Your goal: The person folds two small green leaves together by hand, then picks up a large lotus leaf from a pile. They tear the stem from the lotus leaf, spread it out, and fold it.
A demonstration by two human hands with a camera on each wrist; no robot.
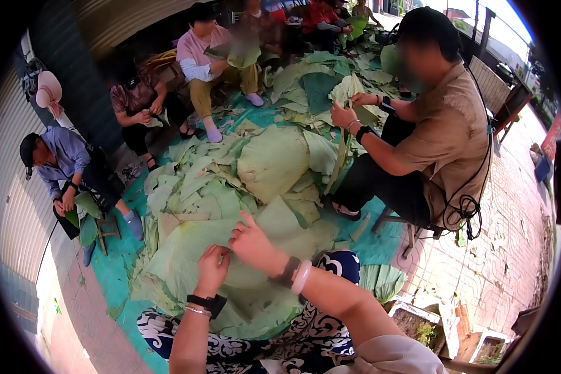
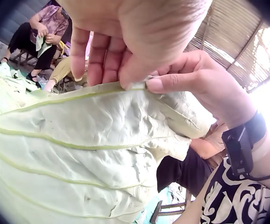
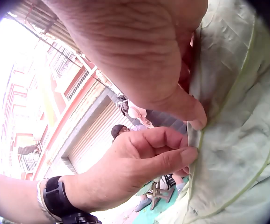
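A large, pale green lotus leaf [image 2: 79,144] with raised veins hangs from both hands, its upper edge along a thick vein. My left hand [image 1: 213,271] pinches that edge between thumb and fingers; its fingers [image 2: 97,58] curl behind the leaf in the left wrist view. Close beside it, my right hand [image 1: 255,246] pinches the same edge, the thumb [image 3: 198,116] pressed on the leaf face. In the head view its index finger points up and away. Below both hands, the broad leaf surface [image 1: 249,311] spreads over the patterned trousers.
A heap of lotus leaves [image 1: 193,187] lies ahead on a teal sheet [image 1: 115,274]. A person in a brown shirt [image 1: 445,137] sits to the right, holding a leaf; others sit around the heap. A stool [image 1: 109,234] is at left, planter boxes [image 1: 411,324] at lower right.
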